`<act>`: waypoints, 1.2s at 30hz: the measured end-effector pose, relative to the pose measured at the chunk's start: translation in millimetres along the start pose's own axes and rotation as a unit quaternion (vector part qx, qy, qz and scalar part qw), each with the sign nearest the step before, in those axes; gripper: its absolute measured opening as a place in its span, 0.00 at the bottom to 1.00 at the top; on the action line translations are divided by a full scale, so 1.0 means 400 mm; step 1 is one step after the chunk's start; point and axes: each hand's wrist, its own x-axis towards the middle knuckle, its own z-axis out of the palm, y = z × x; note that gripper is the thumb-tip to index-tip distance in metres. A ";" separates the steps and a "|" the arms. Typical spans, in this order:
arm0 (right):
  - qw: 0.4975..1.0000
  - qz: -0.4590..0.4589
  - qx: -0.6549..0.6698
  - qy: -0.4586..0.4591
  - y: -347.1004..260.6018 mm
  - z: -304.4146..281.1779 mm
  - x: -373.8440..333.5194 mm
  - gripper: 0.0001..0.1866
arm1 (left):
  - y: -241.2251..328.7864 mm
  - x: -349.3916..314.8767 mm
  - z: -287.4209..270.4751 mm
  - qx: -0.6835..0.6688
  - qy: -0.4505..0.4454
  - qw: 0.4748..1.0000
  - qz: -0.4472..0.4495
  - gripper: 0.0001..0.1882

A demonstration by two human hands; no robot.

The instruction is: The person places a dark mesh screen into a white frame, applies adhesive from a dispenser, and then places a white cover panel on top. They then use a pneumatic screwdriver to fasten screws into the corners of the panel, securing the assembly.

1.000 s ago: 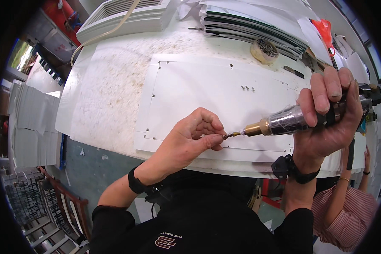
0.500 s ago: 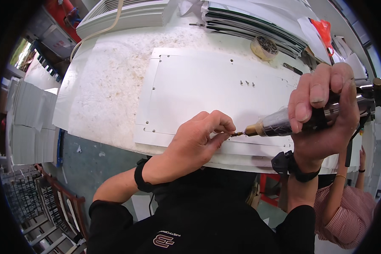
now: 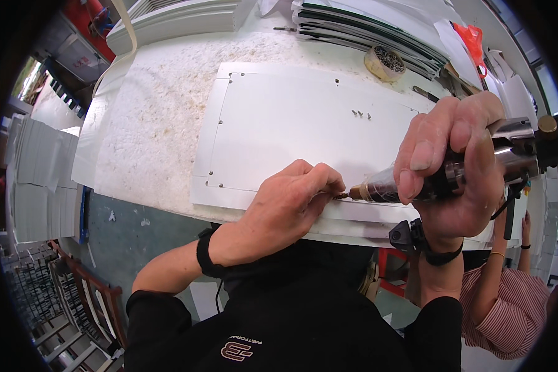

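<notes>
My right hand (image 3: 456, 149) is wrapped round a metal-bodied power screwdriver (image 3: 381, 188), which lies tilted with its bit toward the left. At the tip of the driver's bit (image 3: 343, 196), my left hand (image 3: 297, 192) has thumb and forefinger pinched together; whatever sits between them is hidden. Both hands work at the near edge of a flat white panel (image 3: 279, 130). Small screws show along the panel's left side and one near its far edge. On its face lie several loose screws (image 3: 361, 115).
A round tub of screws (image 3: 385, 64) stands at the far right, beside stacked dark-edged sheets (image 3: 366, 37). A knife-like tool (image 3: 425, 94) lies near it. White slatted frames (image 3: 173, 28) rest at the far left. Another person in a striped shirt (image 3: 508, 310) is at lower right.
My right hand and the screwdriver have shifted left, and the driver's nose is closer to my left fingertips. My left hand keeps its pinch. The whole view has shifted slightly.
</notes>
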 end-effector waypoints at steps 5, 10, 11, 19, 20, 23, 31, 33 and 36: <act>1.000 0.007 -0.008 -0.014 -0.006 0.000 -0.001 0.12 | 0.002 -0.001 -0.004 -0.016 -0.009 1.000 -0.021 0.12; 1.000 0.010 -0.012 -0.016 -0.012 0.007 -0.001 0.12 | -0.001 -0.001 -0.003 -0.023 -0.006 1.000 -0.016 0.13; 1.000 0.011 -0.011 -0.011 -0.012 0.008 -0.002 0.12 | -0.002 0.001 -0.003 -0.022 -0.010 1.000 -0.017 0.13; 0.999 0.031 -0.018 0.010 -0.007 0.024 -0.012 0.12 | -0.011 -0.008 -0.008 0.005 -0.020 1.000 0.000 0.17; 0.999 0.040 -0.023 0.012 -0.008 0.025 -0.013 0.12 | -0.011 -0.014 -0.011 0.064 -0.011 0.997 0.031 0.17; 0.997 0.062 -0.031 0.033 -0.018 0.040 -0.010 0.13 | -0.007 -0.043 -0.012 0.202 0.010 0.973 0.108 0.19; 0.997 0.065 -0.035 0.029 -0.011 0.059 -0.009 0.15 | -0.013 -0.079 0.008 0.324 0.018 0.932 0.162 0.21; 0.998 0.059 -0.032 0.022 -0.002 0.066 -0.009 0.16 | -0.013 -0.080 0.004 0.326 0.010 0.930 0.168 0.20; 0.999 0.048 -0.006 0.005 0.016 0.070 -0.009 0.17 | -0.015 -0.079 0.007 0.323 0.017 0.930 0.173 0.19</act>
